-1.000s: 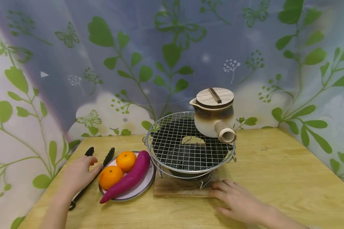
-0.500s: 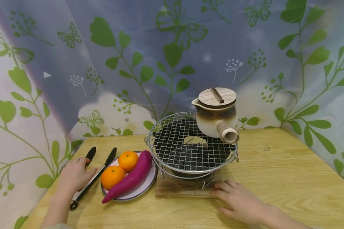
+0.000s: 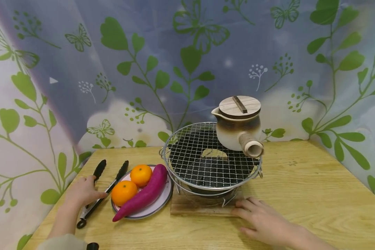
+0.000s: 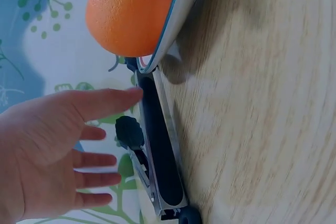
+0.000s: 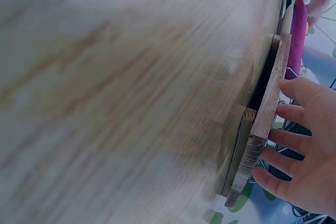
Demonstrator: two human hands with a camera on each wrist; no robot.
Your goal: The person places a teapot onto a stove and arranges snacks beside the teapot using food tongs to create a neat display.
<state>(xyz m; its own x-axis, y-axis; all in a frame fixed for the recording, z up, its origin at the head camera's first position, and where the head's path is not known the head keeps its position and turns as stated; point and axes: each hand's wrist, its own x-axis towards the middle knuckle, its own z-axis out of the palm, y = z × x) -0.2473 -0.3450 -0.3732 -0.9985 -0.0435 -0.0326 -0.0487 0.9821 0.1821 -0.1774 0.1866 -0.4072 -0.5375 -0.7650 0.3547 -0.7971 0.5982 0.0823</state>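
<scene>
My left hand (image 3: 82, 191) hovers over black-and-metal tongs (image 3: 93, 209) that lie spread on the table. In the left wrist view its fingers are extended and apart, and the thumb overlaps one arm of the tongs (image 4: 160, 140). Beside the tongs, a plate (image 3: 163, 199) carries two oranges (image 3: 124, 193) and a long magenta vegetable (image 3: 148, 192) tapering to a point. My right hand (image 3: 264, 220) is at the right front corner of a wooden board (image 3: 203, 210). Its fingers are extended, fingertips right at the board's edge (image 5: 270, 103), gripping nothing.
On the board stands a round black stove (image 3: 206, 190) topped by a wire grill net (image 3: 190, 166). A side-handled clay pot (image 3: 232, 133) with a wooden lid (image 3: 240, 106) sits toward the net's back right. A patterned cloth (image 3: 162, 41) hangs behind the table (image 3: 315, 187).
My left hand has shifted down over the tongs, uncovering more of their tips and near end. The view drifts slightly left. My right hand stays at the board.
</scene>
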